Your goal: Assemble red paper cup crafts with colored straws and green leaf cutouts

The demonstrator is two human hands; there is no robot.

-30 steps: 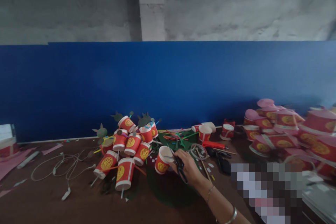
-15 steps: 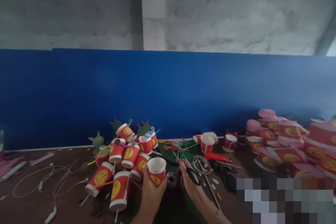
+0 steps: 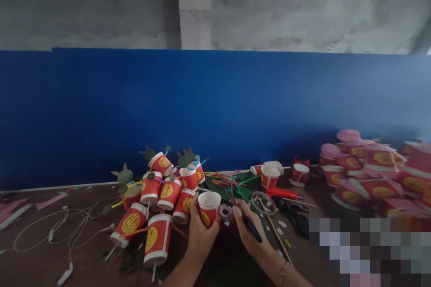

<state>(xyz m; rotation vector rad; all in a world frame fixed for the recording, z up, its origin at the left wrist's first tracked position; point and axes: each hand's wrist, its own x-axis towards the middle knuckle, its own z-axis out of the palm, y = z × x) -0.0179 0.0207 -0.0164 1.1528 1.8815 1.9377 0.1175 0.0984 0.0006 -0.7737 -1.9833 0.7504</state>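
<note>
While your left hand (image 3: 202, 229) grips a paper cup (image 3: 209, 210), your right hand (image 3: 247, 229) holds scissors (image 3: 252, 228)

Left hand: you have fingers and thumb clamped round the sides of the red cup. It is roughly upright, mouth up, over the middle of the surface (image 3: 97, 262), short of the far edge. Base contact: cannot tell, your hand hides it.

Right hand: your fingers are closed on the scissors, black handle across the hand, blades toward the far edge. Blade opening too small to tell.

Between your hands: a small pale roll (image 3: 225, 208). Just left of your cup: a heap of decorated cups (image 3: 158, 235). Beyond your hands, near the far edge: coloured straws (image 3: 222, 182). Right of your right hand: a thin stick (image 3: 280, 238) and, further toward the far edge, a red-handled tool (image 3: 283, 193). White cable (image 3: 70, 253) lies toward the left edge; pink-topped cups (image 3: 382, 161) pile toward the far right corner.
</note>
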